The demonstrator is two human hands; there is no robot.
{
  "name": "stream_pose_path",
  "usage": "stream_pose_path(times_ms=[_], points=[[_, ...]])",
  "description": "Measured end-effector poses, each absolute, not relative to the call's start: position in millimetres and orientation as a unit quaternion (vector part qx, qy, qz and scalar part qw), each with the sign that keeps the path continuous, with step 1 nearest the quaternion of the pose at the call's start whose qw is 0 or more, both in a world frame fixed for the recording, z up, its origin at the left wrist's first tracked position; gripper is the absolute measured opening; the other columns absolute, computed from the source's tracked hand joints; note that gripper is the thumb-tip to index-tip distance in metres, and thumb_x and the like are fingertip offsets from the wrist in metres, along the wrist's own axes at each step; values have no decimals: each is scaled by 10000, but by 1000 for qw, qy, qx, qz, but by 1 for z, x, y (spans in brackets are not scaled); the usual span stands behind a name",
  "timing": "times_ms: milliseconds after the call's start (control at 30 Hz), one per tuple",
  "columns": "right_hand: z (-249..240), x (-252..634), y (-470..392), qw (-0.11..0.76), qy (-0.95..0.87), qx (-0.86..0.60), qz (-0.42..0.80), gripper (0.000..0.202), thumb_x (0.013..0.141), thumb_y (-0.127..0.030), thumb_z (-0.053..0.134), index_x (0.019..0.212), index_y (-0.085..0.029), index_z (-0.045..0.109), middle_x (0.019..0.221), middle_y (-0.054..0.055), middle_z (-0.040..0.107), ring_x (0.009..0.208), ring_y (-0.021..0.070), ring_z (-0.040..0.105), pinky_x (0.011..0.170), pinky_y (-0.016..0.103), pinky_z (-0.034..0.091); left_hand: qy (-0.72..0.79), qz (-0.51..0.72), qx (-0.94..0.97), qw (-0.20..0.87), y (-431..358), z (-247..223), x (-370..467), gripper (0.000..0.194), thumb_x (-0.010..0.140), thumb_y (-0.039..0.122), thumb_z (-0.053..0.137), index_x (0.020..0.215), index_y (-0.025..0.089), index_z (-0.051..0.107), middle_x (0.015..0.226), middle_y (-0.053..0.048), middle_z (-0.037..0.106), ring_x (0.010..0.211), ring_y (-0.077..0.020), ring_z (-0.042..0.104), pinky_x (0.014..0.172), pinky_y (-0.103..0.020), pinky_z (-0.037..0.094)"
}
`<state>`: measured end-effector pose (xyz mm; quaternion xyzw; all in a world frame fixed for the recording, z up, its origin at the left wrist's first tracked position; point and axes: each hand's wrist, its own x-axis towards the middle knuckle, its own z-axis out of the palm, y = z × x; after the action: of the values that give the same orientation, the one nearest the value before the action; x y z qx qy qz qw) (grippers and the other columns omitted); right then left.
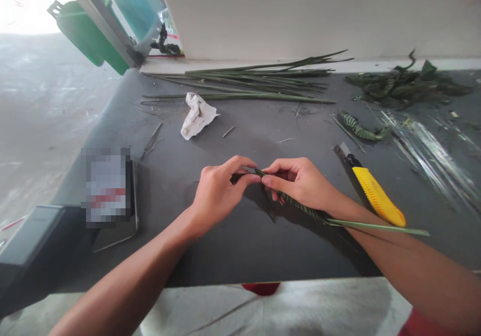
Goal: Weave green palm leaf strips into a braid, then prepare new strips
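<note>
Over the middle of the dark table, my left hand (pixel 225 188) and my right hand (pixel 300 181) meet fingertip to fingertip. Both pinch the narrow end of a woven green leaf strip (pixel 300 207). Its ribbed, braided body runs under my right palm. From there a long pale-green stem (pixel 379 226) sticks out to the right across my right forearm. My fingers partly hide the pinched end. To the right of my right hand lies a yellow utility knife (pixel 378 196), its blade pointing away from me.
Long green leaf strips (pixel 240 83) lie along the wall, with crumpled white paper (pixel 197 115) before them. Dark leaves (pixel 409 83), a curled woven piece (pixel 358 127) and clear plastic wrapping (pixel 432 155) are at right. A phone-like device (pixel 134 201) lies left.
</note>
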<state>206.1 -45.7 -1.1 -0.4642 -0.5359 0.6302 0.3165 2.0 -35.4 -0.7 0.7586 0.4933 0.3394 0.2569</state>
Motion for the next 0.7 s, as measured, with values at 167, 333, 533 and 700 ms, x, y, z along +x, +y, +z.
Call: stream_pose_path(times_ms=[167, 333, 533, 700], points=[[-3, 207, -45, 302, -540, -473, 628, 242, 805, -370, 797, 874, -158, 703, 576, -21, 660, 471, 87, 578, 456, 192, 463, 493, 338, 751, 281, -34, 2, 2, 110, 805, 187, 787, 891, 242, 745, 732, 103, 766, 522, -59, 639, 616, -177, 479], [-4, 207, -44, 296, -543, -475, 626, 239, 788, -354, 803, 886, -154, 715, 574, -20, 662, 466, 88, 579, 447, 191, 456, 472, 341, 752, 310, -32, 2, 1, 103, 817, 134, 761, 846, 233, 756, 722, 103, 755, 539, -52, 641, 603, -166, 471], [-6, 208, -44, 300, -552, -484, 610, 228, 794, -354, 788, 874, -154, 715, 554, -20, 650, 445, 89, 568, 436, 194, 455, 477, 335, 755, 299, -31, 5, 1, 84, 836, 168, 752, 825, 248, 775, 676, 91, 735, 545, -71, 620, 620, -188, 477], [-5, 208, -44, 312, -552, -484, 603, 233, 759, -351, 821, 843, -163, 712, 553, -25, 639, 443, 92, 567, 422, 195, 468, 470, 338, 762, 290, -31, 7, 2, 36, 850, 231, 749, 849, 250, 778, 778, 45, 768, 662, -119, 671, 672, -229, 513]])
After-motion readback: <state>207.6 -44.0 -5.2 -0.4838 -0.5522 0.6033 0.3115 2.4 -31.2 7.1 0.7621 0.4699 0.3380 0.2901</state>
